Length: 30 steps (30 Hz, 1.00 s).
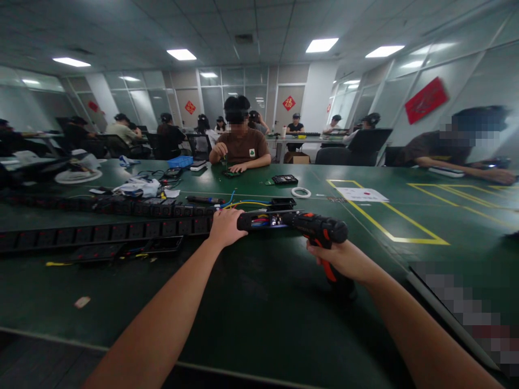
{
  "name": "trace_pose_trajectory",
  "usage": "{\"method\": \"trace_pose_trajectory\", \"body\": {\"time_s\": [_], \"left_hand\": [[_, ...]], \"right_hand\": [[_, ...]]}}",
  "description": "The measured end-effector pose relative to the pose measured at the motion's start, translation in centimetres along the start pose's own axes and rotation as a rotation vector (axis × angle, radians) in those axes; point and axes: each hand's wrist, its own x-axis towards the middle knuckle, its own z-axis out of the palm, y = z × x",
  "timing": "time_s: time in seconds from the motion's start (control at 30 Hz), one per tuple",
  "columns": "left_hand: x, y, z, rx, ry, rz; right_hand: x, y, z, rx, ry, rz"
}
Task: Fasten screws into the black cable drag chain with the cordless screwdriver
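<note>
My left hand (227, 227) is closed around a long black power strip (133, 229) near its right end. Many sockets with small red marks line the strip, which runs off to the left. Its right end is uncovered, and coloured wires (260, 220) show inside. My right hand (338, 256) grips a black and orange cordless drill (318, 227) by its handle. The drill's front points left at the strip's open end; whether the tip touches it I cannot tell. Behind the strip lie a screwdriver (205, 200) and loose blue and yellow wires (247, 203).
A second power strip (113, 204) lies behind the first. Black cover pieces (97, 252) rest in front. Farther off are a white ring (301, 193), a paper sheet (363, 194), a blue basket (180, 161) and yellow tape (417, 237). A person (241, 143) works on a circuit board opposite.
</note>
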Motion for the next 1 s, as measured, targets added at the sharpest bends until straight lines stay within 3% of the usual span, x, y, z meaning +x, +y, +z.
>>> {"method": "trace_pose_trajectory", "body": {"time_s": [1.0], "left_hand": [[0.05, 0.0, 0.08, 0.002, 0.005, 0.003]], "right_hand": [[-0.16, -0.35, -0.03, 0.055, -0.028, -0.02]]}}
